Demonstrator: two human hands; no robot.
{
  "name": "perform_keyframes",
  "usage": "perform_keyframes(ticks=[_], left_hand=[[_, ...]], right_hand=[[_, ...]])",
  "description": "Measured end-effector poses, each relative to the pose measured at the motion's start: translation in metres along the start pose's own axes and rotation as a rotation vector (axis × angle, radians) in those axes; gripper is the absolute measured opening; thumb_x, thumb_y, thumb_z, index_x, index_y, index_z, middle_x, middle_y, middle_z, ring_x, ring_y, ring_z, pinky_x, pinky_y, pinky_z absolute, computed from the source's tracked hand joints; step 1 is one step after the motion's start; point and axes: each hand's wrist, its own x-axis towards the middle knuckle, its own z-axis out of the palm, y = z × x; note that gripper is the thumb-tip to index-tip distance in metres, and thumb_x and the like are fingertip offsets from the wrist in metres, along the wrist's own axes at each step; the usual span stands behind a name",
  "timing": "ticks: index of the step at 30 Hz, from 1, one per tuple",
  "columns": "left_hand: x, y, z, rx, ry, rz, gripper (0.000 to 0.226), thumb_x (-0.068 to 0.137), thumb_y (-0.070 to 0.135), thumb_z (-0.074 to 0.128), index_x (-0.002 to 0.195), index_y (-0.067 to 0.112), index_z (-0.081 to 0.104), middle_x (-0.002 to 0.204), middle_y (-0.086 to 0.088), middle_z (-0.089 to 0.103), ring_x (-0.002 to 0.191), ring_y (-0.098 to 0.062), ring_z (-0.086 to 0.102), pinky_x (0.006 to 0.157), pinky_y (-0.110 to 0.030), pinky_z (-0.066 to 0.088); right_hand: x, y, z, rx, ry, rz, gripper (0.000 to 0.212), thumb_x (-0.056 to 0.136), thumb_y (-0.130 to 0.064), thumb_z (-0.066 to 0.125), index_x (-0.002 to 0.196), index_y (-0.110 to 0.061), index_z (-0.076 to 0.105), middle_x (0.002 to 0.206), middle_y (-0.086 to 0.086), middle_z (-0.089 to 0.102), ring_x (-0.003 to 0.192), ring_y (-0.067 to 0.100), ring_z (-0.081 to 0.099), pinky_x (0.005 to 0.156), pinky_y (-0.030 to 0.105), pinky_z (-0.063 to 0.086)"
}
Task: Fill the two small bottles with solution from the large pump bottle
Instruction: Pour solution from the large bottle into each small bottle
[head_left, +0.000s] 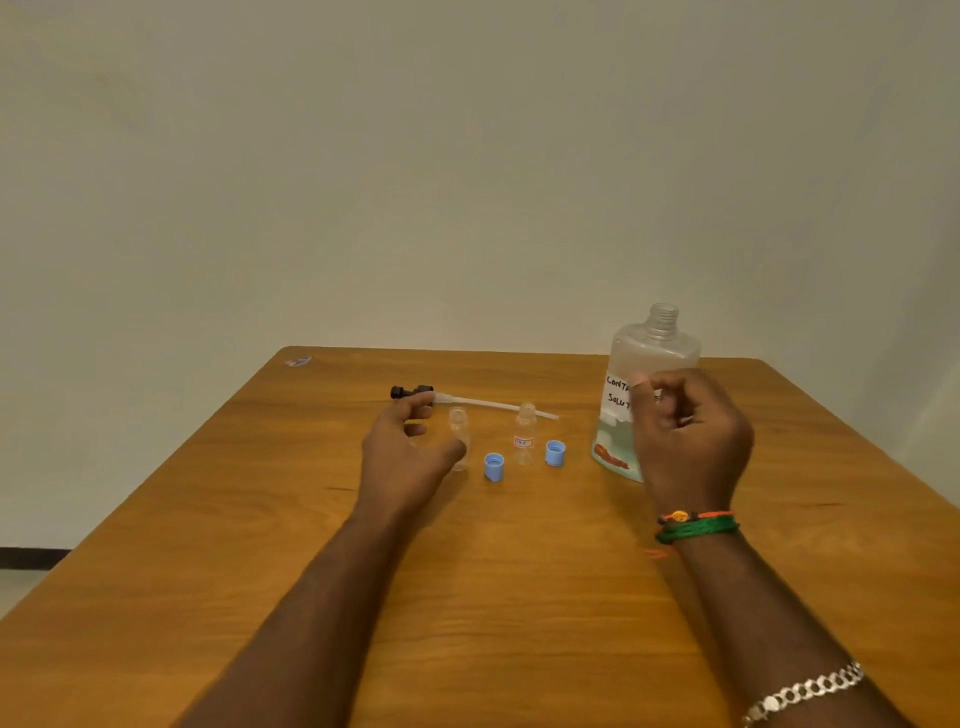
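The large clear bottle (649, 353) stands uncapped at the right of the wooden table (519, 571), with a handwritten label and a little liquid at its bottom. My right hand (685, 436) hovers in front of it with loosely curled fingers that hold nothing. The black pump head with its white tube (467, 400) lies flat behind the small bottles. Two small clear bottles stand open: the left one (459, 431) and the labelled right one (525, 436). My left hand (410, 452) is beside the left bottle, thumb tip in front of it, fingers apart from it. Two blue caps (494, 466) (555, 452) lie nearby.
A small clear scrap (298, 361) lies at the far left corner of the table. A plain wall rises just behind the table's far edge. Bare wood stretches from the bottles to the near edge under my forearms.
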Motion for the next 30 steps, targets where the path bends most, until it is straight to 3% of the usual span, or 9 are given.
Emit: perform_keyframes(ticks=[2, 4, 7, 10, 15, 18, 23, 27, 30], left_hand=[[0.0, -0.002, 0.005, 0.042, -0.037, 0.01, 0.071, 0.078, 0.026, 0.091, 0.142, 0.027, 0.061, 0.123, 0.014, 0.063, 0.112, -0.006, 0.061, 0.087, -0.029, 0.056], [0.001, -0.003, 0.009, 0.087, -0.047, 0.017, 0.069, 0.08, 0.031, 0.091, 0.141, 0.023, 0.062, 0.123, 0.011, 0.065, 0.111, -0.008, 0.062, 0.088, -0.029, 0.057], [0.003, -0.005, 0.015, 0.129, -0.055, 0.031, 0.064, 0.082, 0.032, 0.09, 0.138, 0.019, 0.064, 0.119, 0.011, 0.065, 0.11, -0.009, 0.063, 0.085, -0.026, 0.052], [0.006, -0.007, 0.017, 0.173, -0.05, 0.039, 0.052, 0.085, 0.031, 0.087, 0.132, 0.018, 0.068, 0.12, 0.007, 0.069, 0.108, -0.011, 0.064, 0.086, -0.028, 0.054], [0.005, -0.007, 0.015, 0.17, -0.021, 0.053, 0.043, 0.089, 0.029, 0.083, 0.128, 0.017, 0.071, 0.116, 0.005, 0.071, 0.108, -0.012, 0.065, 0.084, -0.028, 0.054], [0.0, -0.002, 0.013, 0.079, 0.017, 0.075, 0.035, 0.089, 0.03, 0.082, 0.121, 0.021, 0.071, 0.114, 0.008, 0.07, 0.109, -0.011, 0.066, 0.085, -0.03, 0.058], [-0.015, 0.016, 0.011, -0.049, 0.014, 0.226, 0.034, 0.089, 0.033, 0.082, 0.121, 0.024, 0.073, 0.109, 0.009, 0.071, 0.1, -0.008, 0.069, 0.072, -0.015, 0.054], [-0.031, 0.026, 0.017, -0.074, -0.083, 0.283, 0.029, 0.088, 0.038, 0.082, 0.114, 0.033, 0.072, 0.104, 0.014, 0.069, 0.095, -0.003, 0.069, 0.071, -0.014, 0.058], [-0.039, 0.029, 0.022, -0.072, -0.136, 0.3, 0.035, 0.087, 0.039, 0.082, 0.119, 0.032, 0.072, 0.106, 0.015, 0.068, 0.097, -0.004, 0.069, 0.072, -0.014, 0.058]], right_hand=[[0.009, 0.006, -0.005, 0.002, 0.106, 0.037, 0.02, 0.088, -0.032, 0.073, 0.088, -0.013, 0.065, 0.08, 0.003, 0.057, 0.068, 0.023, 0.052, 0.058, 0.036, 0.046], [0.015, 0.014, -0.006, -0.065, 0.135, 0.112, 0.039, 0.081, -0.039, 0.077, 0.104, -0.012, 0.062, 0.101, 0.007, 0.058, 0.09, 0.026, 0.053, 0.073, 0.03, 0.043], [0.019, 0.028, -0.005, -0.059, 0.027, 0.289, 0.075, 0.071, -0.053, 0.083, 0.13, -0.02, 0.05, 0.13, 0.004, 0.053, 0.115, 0.025, 0.05, 0.087, 0.03, 0.041], [0.021, 0.035, -0.001, 0.058, -0.136, 0.439, 0.093, 0.067, -0.054, 0.086, 0.143, -0.026, 0.04, 0.143, -0.001, 0.049, 0.126, 0.02, 0.05, 0.097, 0.036, 0.047], [0.015, 0.043, 0.005, 0.166, -0.334, 0.447, 0.082, 0.069, -0.035, 0.091, 0.137, -0.022, 0.047, 0.126, -0.001, 0.066, 0.11, 0.018, 0.066, 0.089, 0.035, 0.058], [0.014, 0.046, 0.007, 0.167, -0.352, 0.439, 0.075, 0.068, -0.031, 0.092, 0.132, -0.018, 0.053, 0.121, 0.003, 0.07, 0.107, 0.022, 0.069, 0.084, 0.036, 0.06], [0.017, 0.041, 0.001, 0.196, -0.321, 0.402, 0.063, 0.069, -0.025, 0.091, 0.124, -0.014, 0.061, 0.116, 0.004, 0.072, 0.102, 0.021, 0.071, 0.085, 0.04, 0.061], [0.025, 0.031, -0.008, 0.23, -0.344, 0.345, 0.063, 0.068, -0.028, 0.091, 0.122, -0.015, 0.062, 0.114, 0.004, 0.072, 0.1, 0.018, 0.072, 0.08, 0.034, 0.061], [0.031, 0.021, -0.016, 0.279, -0.357, 0.334, 0.065, 0.066, -0.035, 0.09, 0.121, -0.016, 0.06, 0.114, 0.003, 0.072, 0.099, 0.015, 0.073, 0.078, 0.032, 0.062]])
